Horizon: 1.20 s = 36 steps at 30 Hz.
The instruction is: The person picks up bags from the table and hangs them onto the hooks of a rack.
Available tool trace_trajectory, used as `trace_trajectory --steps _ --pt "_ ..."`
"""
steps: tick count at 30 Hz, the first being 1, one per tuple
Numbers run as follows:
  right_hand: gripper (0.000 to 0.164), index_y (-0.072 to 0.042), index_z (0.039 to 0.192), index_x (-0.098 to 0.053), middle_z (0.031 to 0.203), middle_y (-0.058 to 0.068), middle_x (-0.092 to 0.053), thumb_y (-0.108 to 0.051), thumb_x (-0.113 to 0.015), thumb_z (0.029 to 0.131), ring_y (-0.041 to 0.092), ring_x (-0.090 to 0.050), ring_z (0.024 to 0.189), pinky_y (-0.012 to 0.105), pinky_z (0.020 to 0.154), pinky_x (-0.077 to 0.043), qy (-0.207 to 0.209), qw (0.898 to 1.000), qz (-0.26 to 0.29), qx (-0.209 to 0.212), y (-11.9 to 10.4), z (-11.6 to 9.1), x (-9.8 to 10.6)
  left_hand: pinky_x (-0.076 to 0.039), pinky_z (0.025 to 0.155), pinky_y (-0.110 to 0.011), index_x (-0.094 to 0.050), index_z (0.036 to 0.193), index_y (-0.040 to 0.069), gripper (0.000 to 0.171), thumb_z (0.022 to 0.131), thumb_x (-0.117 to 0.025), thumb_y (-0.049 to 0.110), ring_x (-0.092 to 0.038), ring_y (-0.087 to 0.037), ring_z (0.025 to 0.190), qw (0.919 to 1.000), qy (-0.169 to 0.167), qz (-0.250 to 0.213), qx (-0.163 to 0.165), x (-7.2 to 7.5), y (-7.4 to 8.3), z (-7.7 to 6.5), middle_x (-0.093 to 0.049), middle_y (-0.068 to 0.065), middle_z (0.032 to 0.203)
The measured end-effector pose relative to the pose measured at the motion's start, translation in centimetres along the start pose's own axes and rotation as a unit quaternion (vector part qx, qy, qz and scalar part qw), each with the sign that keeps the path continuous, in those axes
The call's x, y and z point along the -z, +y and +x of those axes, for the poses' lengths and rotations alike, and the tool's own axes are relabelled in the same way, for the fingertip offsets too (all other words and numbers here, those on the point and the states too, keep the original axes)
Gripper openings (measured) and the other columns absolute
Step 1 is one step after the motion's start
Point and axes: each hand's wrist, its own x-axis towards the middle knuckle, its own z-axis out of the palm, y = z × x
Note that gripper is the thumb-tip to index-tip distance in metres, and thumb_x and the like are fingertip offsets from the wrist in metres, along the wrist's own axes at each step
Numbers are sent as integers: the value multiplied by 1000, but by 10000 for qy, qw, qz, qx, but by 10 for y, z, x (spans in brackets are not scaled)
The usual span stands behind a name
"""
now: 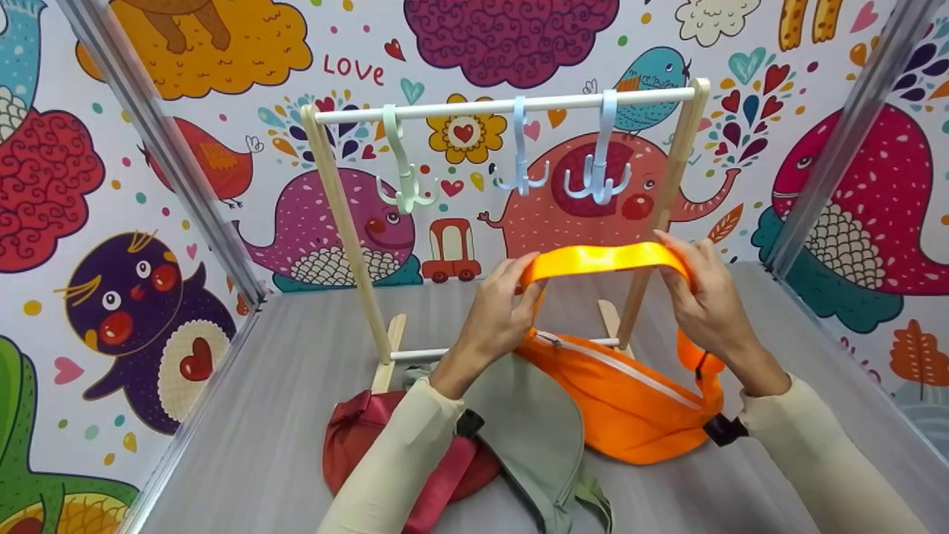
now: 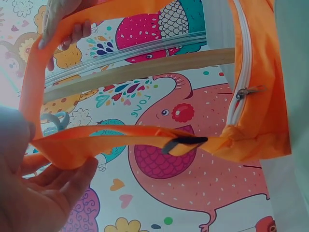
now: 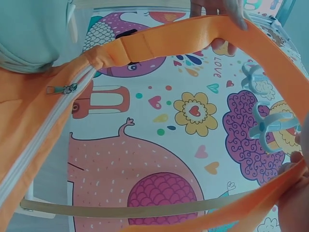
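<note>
Orange waist bag (image 1: 637, 404), three hooks (image 1: 519, 174)

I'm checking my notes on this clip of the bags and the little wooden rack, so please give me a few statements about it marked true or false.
1. Both hands hold the orange strap stretched between them. True: the left hand grips one end and the right hand the other.
2. The orange bag already hangs from a hook. False: it lies on the table below the rack.
3. Three plastic hooks hang on the rack's top bar. True: a green hook and two blue ones.
4. The orange bag's zipper is wide open. False: it looks closed.
5. A red bag lies left of the grey bag. True.
</note>
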Motion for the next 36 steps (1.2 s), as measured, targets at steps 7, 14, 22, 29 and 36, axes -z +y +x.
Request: trace_trajectory --steps 7,14,22,29,36 --pt "46 -4 136 -55 100 7 -49 7 -61 92 9 -42 72 9 66 -42 -217 9992 311 106 3 4 9 -51 94 -25 -50 141 4 40 105 -49 21 -59 -18 101 9990 43 -33 448 2 -1 5 -59 -12 125" --pt "36 -1 129 -55 100 3 -56 4 -60 94 8 -47 68 10 64 -43 -14 9988 460 -156 7 7 16 -48 100 -28 -42 147 3 44 106 -45 17 -59 -22 106 9983 148 -54 558 4 -5 8 -57 -14 135" --pt "29 -3 128 -58 106 -5 -64 -9 -57 100 9 -54 70 14 70 -51 112 9960 615 -634 1 11 15 -52 90 -23 -48 137 9 36 102 -46 16 -58 -17 89 9958 105 -392 815 3 -2 11 -57 -5 112" --pt "32 -9 130 -61 104 7 -65 -19 -58 100 9 -54 69 13 72 -51 -14 9943 537 -920 -3 16 14 -50 93 -24 -51 126 7 29 101 -56 21 -57 -16 97 9977 112 -481 454 2 0 14 -57 -6 109" --pt "34 -11 131 -63 92 -3 -65 -11 -63 96 11 -53 65 13 67 -50 -330 9939 642 -828 2 18 18 -47 98 -29 -46 143 2 42 102 -48 10 -54 -22 105 9985 -283 -463 104 6 0 15 -56 -13 122"
